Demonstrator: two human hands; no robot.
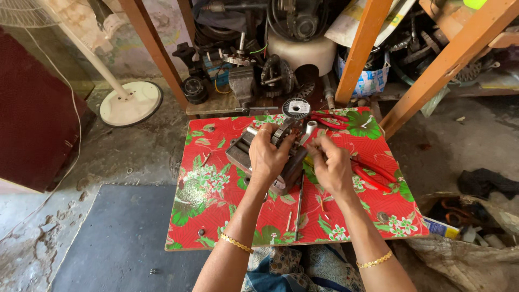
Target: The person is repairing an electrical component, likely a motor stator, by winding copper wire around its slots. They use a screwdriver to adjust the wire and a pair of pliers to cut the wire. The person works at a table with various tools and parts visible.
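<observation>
Head view: left hand is gripping the motor stator on the small vise, right hand beside it is pinching something too fine to tell, likely wire that could snap under a tug.

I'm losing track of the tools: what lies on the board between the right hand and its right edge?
In the head view, red-handled pliers lie on the floral board just right of the right hand; beyond them, only bare cloth.

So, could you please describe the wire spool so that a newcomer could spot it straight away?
Start at the low table with the red floral cover. At its far edge, beyond the left hand, sits the wire spool, just left of red-handled pliers. It is the only round, flat, dark reel with a pale centre.
</observation>
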